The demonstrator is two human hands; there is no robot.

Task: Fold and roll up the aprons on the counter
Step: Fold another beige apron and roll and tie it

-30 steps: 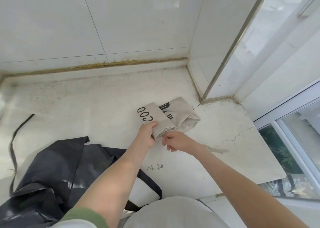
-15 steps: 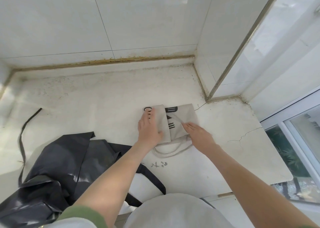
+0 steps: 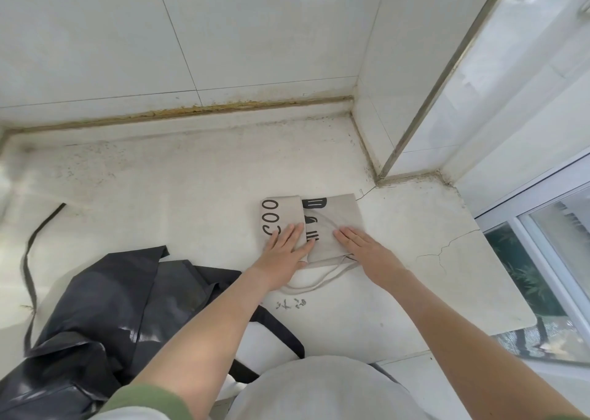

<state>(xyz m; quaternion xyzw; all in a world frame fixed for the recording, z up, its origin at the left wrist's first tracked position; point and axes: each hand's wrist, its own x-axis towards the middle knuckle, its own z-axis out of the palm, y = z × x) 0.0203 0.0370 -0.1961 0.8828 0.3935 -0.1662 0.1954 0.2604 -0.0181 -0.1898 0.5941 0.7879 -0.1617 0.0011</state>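
Item: beige apron (image 3: 335, 210), folded into a small flat packet that lies on the tabletop (image 3: 191, 180) near its far right corner, just short of the jog in the tiled wall (image 3: 223, 36). Its left panel carries black letters reading "COO" up the side. The right panel shows black printed shapes partly hidden under a fold. A pale strap (image 3: 303, 289) loops out from the near edge of the packet and lies slack on the surface. Left hand (image 3: 284, 247) is laid palm down on the left half of the packet, its fingers (image 3: 289, 233) straight and lightly fanned, pressing the cloth flat, with the thumb off to the near side. Right hand (image 3: 360, 244) is laid palm down on the right half, its fingers (image 3: 346, 233) straight and held close together, pointing toward the far left; neither hand pinches the fabric. Black apron (image 3: 105, 308) is crumpled and glossy, heaped at the near left of the tabletop and well apart from the beige one. One thin black strap (image 3: 26, 260) trails away to the far left. Handwritten marks (image 3: 291, 304) sit on the surface just near of the pale loop, too small to read. A crack (image 3: 447, 248) runs through the surface to the right of the hands. Window (image 3: 542, 244) is at the right edge, with greenery visible through the glass.
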